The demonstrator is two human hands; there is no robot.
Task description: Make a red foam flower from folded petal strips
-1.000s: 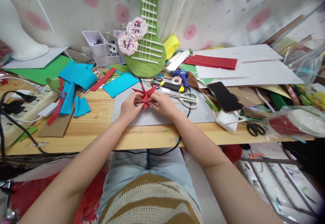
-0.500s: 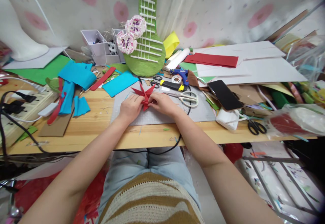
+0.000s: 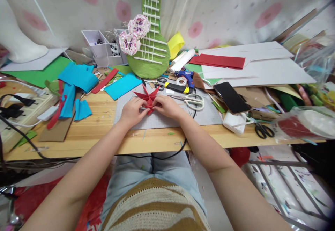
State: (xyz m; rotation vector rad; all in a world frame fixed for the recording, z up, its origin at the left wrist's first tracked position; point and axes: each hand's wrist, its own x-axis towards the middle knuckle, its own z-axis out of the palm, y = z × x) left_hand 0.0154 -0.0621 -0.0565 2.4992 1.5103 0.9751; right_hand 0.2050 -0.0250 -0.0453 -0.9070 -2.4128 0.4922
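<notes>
First voice: What differs from half a second ago?

Second voice: Little. Your left hand (image 3: 134,111) and right hand (image 3: 167,106) stay at the red folded paper star (image 3: 148,97), straight ahead of you over the grey mat (image 3: 209,118). Your left thumb now stretches more plainly into sight towards the star's base. The things on the table keep their places; the view shifts slightly.

First voice: And your fingers?

Second voice: On each hand, your thumb and fingers pinch the star near its middle, one hand per side, nearly meeting. Some fingertips are hidden. Whether the star touches the mat, I cannot tell.

First voice: Where are the edges?

Second voice: The front edge of the wooden table (image 3: 96,143) runs crosswise under your forearms, with a black cable (image 3: 167,158) looping below it. Near your right hand, the white-handled scissors (image 3: 194,101) point their blades towards you; the yellow-and-black cutter (image 3: 178,88) lies just beyond.

First voice: Where is there room?

Second voice: To your left, wood shows between the mat and the brown cardboard (image 3: 53,132). To your right, plain mat spreads below the scissors.
</notes>
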